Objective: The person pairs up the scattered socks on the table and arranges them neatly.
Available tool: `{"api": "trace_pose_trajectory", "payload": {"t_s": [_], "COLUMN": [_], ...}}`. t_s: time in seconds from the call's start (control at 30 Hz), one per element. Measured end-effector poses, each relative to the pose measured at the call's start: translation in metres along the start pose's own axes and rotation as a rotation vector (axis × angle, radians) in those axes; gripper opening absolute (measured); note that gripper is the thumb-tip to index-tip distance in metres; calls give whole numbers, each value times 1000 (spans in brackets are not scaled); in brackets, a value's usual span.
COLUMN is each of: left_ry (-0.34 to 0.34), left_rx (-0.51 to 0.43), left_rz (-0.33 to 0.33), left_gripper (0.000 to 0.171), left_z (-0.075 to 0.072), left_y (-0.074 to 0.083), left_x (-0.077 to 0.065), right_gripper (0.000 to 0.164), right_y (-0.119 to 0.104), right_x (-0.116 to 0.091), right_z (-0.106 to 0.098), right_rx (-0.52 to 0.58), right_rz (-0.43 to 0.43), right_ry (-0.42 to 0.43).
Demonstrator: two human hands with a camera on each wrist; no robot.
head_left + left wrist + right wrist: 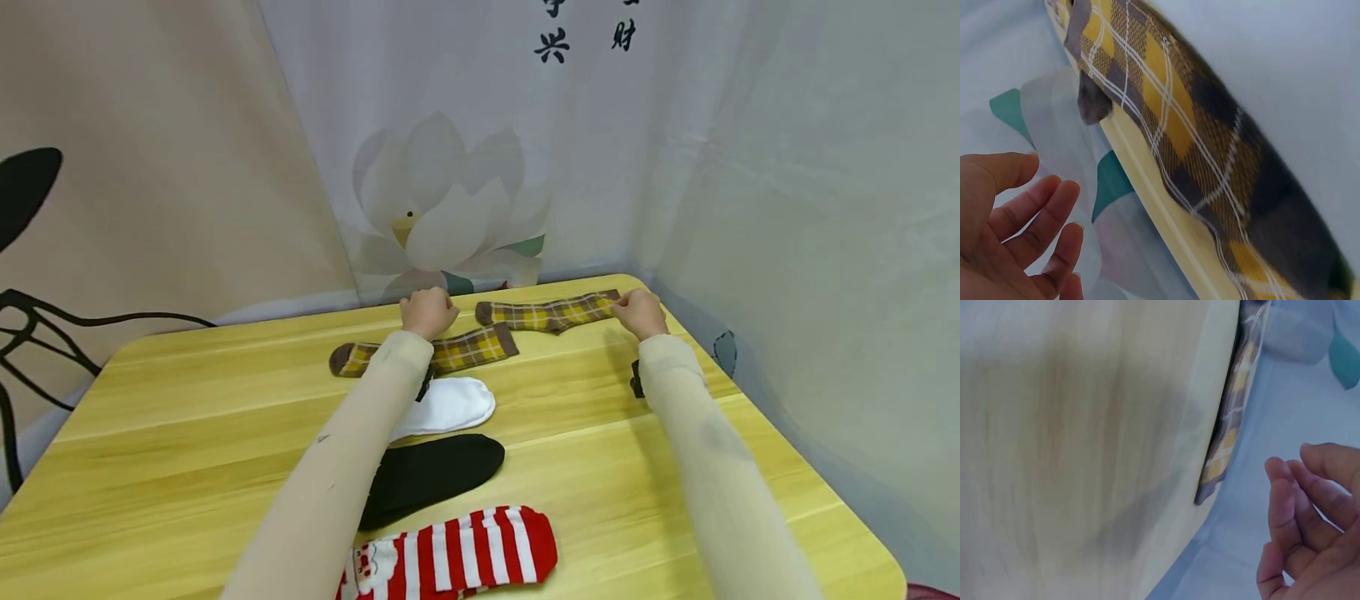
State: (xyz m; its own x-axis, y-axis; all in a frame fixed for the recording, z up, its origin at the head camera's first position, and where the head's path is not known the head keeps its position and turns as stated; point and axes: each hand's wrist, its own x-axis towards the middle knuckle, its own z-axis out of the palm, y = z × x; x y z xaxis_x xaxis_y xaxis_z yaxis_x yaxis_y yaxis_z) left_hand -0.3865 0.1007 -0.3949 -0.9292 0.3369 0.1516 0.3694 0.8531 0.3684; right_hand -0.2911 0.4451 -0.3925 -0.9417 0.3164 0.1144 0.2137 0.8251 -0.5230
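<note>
Two brown-and-yellow plaid socks lie at the back of the table. The farther sock [551, 315] stretches flat along the back edge; the nearer sock [472, 350] lies slightly left, partly hidden behind my left forearm. Over the nearer one hovers my left hand [429, 312], its fingers loosely bent and holding nothing in the left wrist view, beside plaid fabric [1166, 106]. My right hand [641, 314] is near the right end of the farther sock. In the right wrist view its relaxed fingers [1282, 506] stand apart from that sock [1229, 425].
Toward me lie a white sock [457, 404], a black sock [446, 471] and a red-and-white striped sock [472, 546], each partly covered by my left arm. The wooden table [187, 417] meets curtains at the back. Black bent rods [45, 333] stand at the left.
</note>
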Motion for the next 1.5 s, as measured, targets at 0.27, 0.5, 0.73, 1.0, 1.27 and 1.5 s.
{"api": "trace_pose_trajectory", "payload": {"t_s": [0.27, 0.5, 0.73, 1.0, 1.27, 1.5], "left_ry": [-41, -50, -60, -80, -81, -78], "left_rx": [30, 47, 70, 42, 66, 84], "left_rz": [-36, -56, -95, -109, -127, -132], "left_gripper": [45, 50, 48, 45, 34, 27], "left_z": [12, 25, 38, 47, 55, 61], "left_y": [10, 21, 28, 27, 29, 32], "left_x": [10, 19, 20, 30, 38, 43], "right_gripper": [32, 39, 47, 35, 33, 28], "right_y": [17, 32, 40, 36, 30, 31], "right_x": [14, 24, 31, 40, 46, 48], "right_z": [-2, 4, 15, 24, 30, 32], "right_rx": [5, -32, -51, -181, -306, -303], "right_rz": [122, 184, 199, 160, 169, 147], "right_ry": [-12, -49, -106, -139, -71, -57]}}
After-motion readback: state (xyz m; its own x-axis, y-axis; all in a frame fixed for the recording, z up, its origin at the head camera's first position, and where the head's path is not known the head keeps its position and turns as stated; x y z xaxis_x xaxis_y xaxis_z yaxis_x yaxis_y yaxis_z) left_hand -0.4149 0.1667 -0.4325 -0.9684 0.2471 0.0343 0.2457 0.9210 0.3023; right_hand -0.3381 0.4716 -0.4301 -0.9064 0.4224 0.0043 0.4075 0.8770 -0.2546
